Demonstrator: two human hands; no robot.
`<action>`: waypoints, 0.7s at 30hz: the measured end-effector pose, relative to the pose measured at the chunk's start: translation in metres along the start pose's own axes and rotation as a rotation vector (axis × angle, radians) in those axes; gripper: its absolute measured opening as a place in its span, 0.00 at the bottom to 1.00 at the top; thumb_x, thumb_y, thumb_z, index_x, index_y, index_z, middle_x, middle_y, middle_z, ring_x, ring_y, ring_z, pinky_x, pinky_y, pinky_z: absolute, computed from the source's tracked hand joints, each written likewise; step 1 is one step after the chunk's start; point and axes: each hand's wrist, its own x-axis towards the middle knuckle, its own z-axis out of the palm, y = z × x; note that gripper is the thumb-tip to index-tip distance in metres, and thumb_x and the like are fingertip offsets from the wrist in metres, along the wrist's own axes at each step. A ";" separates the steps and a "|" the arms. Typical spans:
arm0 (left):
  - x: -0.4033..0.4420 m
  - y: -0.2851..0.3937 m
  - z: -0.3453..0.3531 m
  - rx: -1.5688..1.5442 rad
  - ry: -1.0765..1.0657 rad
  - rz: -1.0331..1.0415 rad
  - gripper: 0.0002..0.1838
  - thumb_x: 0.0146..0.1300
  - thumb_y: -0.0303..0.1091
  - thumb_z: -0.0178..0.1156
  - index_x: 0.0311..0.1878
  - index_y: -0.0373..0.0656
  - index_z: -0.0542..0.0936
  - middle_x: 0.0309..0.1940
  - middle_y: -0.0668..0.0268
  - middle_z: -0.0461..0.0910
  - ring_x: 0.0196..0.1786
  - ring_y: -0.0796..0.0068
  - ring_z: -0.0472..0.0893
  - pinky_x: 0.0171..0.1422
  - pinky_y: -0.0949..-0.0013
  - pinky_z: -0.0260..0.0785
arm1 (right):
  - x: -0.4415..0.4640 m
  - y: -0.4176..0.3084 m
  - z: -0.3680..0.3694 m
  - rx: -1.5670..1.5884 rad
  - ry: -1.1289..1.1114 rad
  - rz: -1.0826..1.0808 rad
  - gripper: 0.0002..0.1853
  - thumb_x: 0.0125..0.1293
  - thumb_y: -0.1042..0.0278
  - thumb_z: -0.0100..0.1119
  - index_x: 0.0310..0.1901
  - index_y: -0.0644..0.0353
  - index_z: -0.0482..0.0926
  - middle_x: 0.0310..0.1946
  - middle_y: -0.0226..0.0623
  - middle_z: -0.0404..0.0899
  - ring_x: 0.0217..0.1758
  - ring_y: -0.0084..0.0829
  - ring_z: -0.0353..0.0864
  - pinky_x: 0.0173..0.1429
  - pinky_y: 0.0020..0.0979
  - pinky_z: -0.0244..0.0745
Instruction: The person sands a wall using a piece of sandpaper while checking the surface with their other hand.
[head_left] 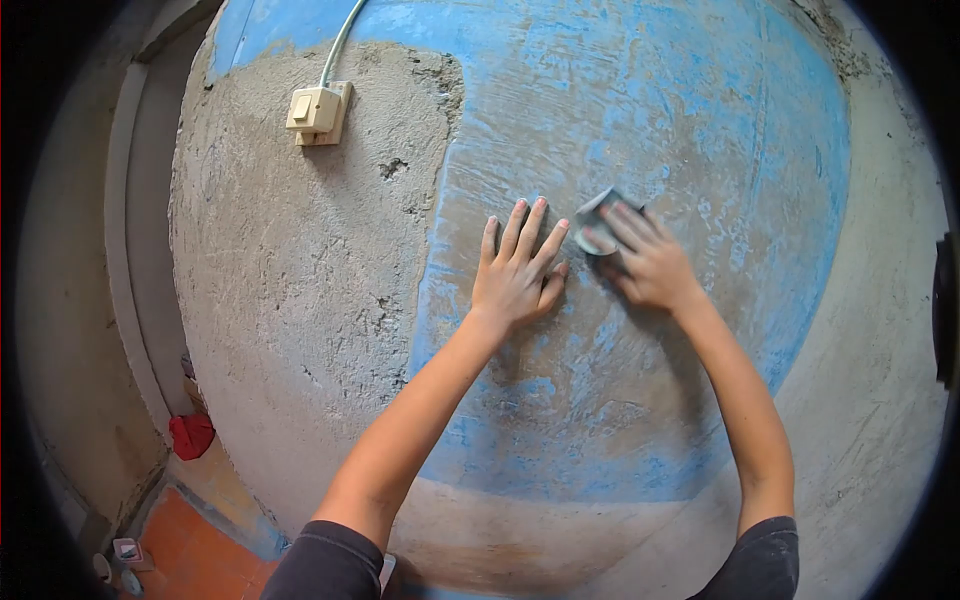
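My left hand (517, 275) lies against the wall with its fingers spread, on a worn patch of the blue paint (690, 80). To its right, my right hand (650, 255) presses a folded grey-green sheet (597, 222) to the wall, its fingers over the sheet and slightly blurred. Around both hands the blue coat is rubbed thin, with grey-brown showing through. What the sheet is made of cannot be told.
A cream switch box (314, 110) with a cable (343, 42) is fixed to the rough bare plaster (290, 270) at upper left. A red cloth-like item (191, 435) and small containers (130, 552) are low at the left, near the orange floor (195, 550).
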 end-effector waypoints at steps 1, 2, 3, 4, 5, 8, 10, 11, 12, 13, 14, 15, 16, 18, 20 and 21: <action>0.001 -0.001 0.001 -0.004 0.005 0.003 0.36 0.66 0.49 0.57 0.78 0.55 0.64 0.80 0.55 0.56 0.82 0.51 0.54 0.81 0.37 0.42 | 0.003 0.007 0.000 -0.023 0.080 0.122 0.32 0.66 0.58 0.62 0.72 0.38 0.72 0.76 0.39 0.66 0.80 0.42 0.61 0.83 0.52 0.50; 0.000 0.001 0.002 -0.011 0.009 -0.003 0.36 0.66 0.49 0.57 0.78 0.55 0.64 0.80 0.54 0.56 0.82 0.51 0.54 0.81 0.37 0.42 | 0.002 0.003 0.005 -0.048 0.145 0.167 0.31 0.66 0.58 0.61 0.72 0.38 0.71 0.76 0.39 0.66 0.80 0.42 0.62 0.83 0.52 0.50; -0.001 0.004 0.002 -0.010 0.005 -0.013 0.36 0.66 0.49 0.57 0.78 0.55 0.64 0.80 0.54 0.56 0.82 0.51 0.54 0.81 0.37 0.42 | 0.004 -0.007 0.013 -0.071 0.207 0.207 0.31 0.66 0.58 0.61 0.72 0.37 0.71 0.75 0.39 0.66 0.79 0.42 0.62 0.83 0.52 0.51; -0.002 0.004 0.001 -0.002 0.000 -0.010 0.36 0.67 0.49 0.57 0.78 0.55 0.64 0.80 0.54 0.56 0.82 0.51 0.54 0.81 0.37 0.43 | 0.005 -0.015 0.017 -0.093 0.280 0.257 0.31 0.66 0.58 0.61 0.72 0.37 0.71 0.75 0.39 0.67 0.79 0.42 0.63 0.82 0.52 0.52; 0.001 0.002 0.001 0.011 0.000 -0.005 0.36 0.67 0.49 0.57 0.77 0.55 0.64 0.80 0.54 0.56 0.82 0.51 0.54 0.81 0.37 0.43 | 0.003 -0.016 0.016 -0.044 0.180 0.155 0.31 0.67 0.57 0.60 0.73 0.38 0.71 0.75 0.40 0.66 0.79 0.43 0.63 0.82 0.53 0.51; 0.000 -0.001 0.004 0.000 0.004 0.003 0.36 0.66 0.49 0.57 0.78 0.55 0.64 0.81 0.55 0.56 0.82 0.51 0.54 0.81 0.37 0.42 | -0.001 -0.014 0.002 -0.045 -0.009 0.083 0.32 0.69 0.55 0.59 0.75 0.41 0.67 0.76 0.41 0.65 0.81 0.45 0.59 0.82 0.53 0.51; 0.000 0.000 0.003 -0.016 0.001 -0.003 0.36 0.67 0.48 0.56 0.78 0.55 0.63 0.81 0.55 0.56 0.82 0.51 0.54 0.81 0.38 0.41 | -0.001 -0.018 0.014 -0.091 0.143 0.256 0.34 0.68 0.56 0.60 0.76 0.40 0.67 0.76 0.40 0.65 0.81 0.43 0.60 0.82 0.53 0.52; 0.000 0.000 0.002 -0.022 -0.001 -0.009 0.36 0.67 0.48 0.55 0.78 0.56 0.62 0.81 0.55 0.55 0.83 0.51 0.53 0.82 0.38 0.40 | -0.002 -0.022 0.020 -0.114 0.219 0.341 0.34 0.67 0.56 0.61 0.76 0.40 0.66 0.77 0.39 0.64 0.81 0.43 0.60 0.81 0.53 0.52; 0.000 -0.001 0.002 -0.023 -0.005 -0.004 0.36 0.67 0.47 0.55 0.78 0.56 0.62 0.81 0.55 0.55 0.83 0.51 0.53 0.82 0.38 0.40 | -0.004 -0.031 0.021 -0.090 0.144 0.191 0.36 0.66 0.56 0.62 0.76 0.42 0.66 0.77 0.40 0.64 0.80 0.43 0.61 0.80 0.54 0.54; 0.000 -0.001 0.003 -0.022 -0.009 -0.003 0.36 0.67 0.46 0.54 0.78 0.56 0.61 0.81 0.55 0.55 0.83 0.51 0.53 0.82 0.38 0.39 | -0.005 -0.029 0.017 -0.075 0.072 0.111 0.35 0.67 0.56 0.62 0.76 0.43 0.66 0.77 0.41 0.64 0.80 0.45 0.62 0.80 0.54 0.54; -0.001 -0.002 0.004 -0.022 -0.013 0.000 0.36 0.67 0.46 0.53 0.79 0.55 0.61 0.81 0.55 0.55 0.83 0.51 0.52 0.82 0.37 0.39 | -0.007 -0.025 0.009 -0.061 0.000 0.034 0.35 0.67 0.56 0.62 0.76 0.45 0.67 0.76 0.42 0.65 0.79 0.46 0.62 0.80 0.54 0.55; 0.000 -0.003 0.004 -0.020 -0.015 0.005 0.35 0.68 0.45 0.52 0.79 0.55 0.60 0.81 0.55 0.54 0.83 0.51 0.52 0.82 0.38 0.39 | -0.008 -0.020 0.004 -0.050 -0.070 -0.043 0.35 0.67 0.55 0.62 0.75 0.47 0.67 0.76 0.43 0.65 0.79 0.48 0.62 0.79 0.54 0.55; 0.000 -0.003 0.004 -0.021 -0.018 0.005 0.35 0.68 0.45 0.51 0.79 0.55 0.60 0.81 0.55 0.54 0.83 0.51 0.52 0.82 0.38 0.38 | -0.003 -0.013 0.011 -0.085 0.131 0.142 0.35 0.63 0.60 0.64 0.74 0.47 0.70 0.74 0.42 0.68 0.78 0.46 0.64 0.79 0.51 0.58; -0.004 -0.001 0.004 -0.021 -0.027 0.000 0.35 0.69 0.45 0.50 0.79 0.54 0.60 0.82 0.56 0.54 0.83 0.51 0.51 0.82 0.38 0.37 | 0.000 -0.027 0.019 -0.054 0.221 0.182 0.36 0.60 0.61 0.66 0.73 0.47 0.71 0.73 0.41 0.69 0.77 0.44 0.66 0.78 0.49 0.59; -0.002 -0.002 0.004 -0.003 -0.025 0.006 0.34 0.70 0.45 0.49 0.79 0.52 0.59 0.82 0.56 0.53 0.83 0.52 0.51 0.83 0.39 0.37 | -0.004 -0.043 0.015 -0.006 0.076 0.022 0.36 0.59 0.65 0.65 0.72 0.48 0.72 0.72 0.42 0.70 0.77 0.40 0.67 0.77 0.48 0.61; -0.002 -0.003 0.005 -0.009 -0.016 0.004 0.34 0.71 0.46 0.48 0.79 0.51 0.59 0.82 0.56 0.53 0.83 0.52 0.51 0.83 0.39 0.36 | -0.004 -0.042 0.012 0.002 0.027 0.009 0.35 0.60 0.65 0.64 0.72 0.48 0.72 0.72 0.43 0.70 0.77 0.40 0.67 0.78 0.48 0.61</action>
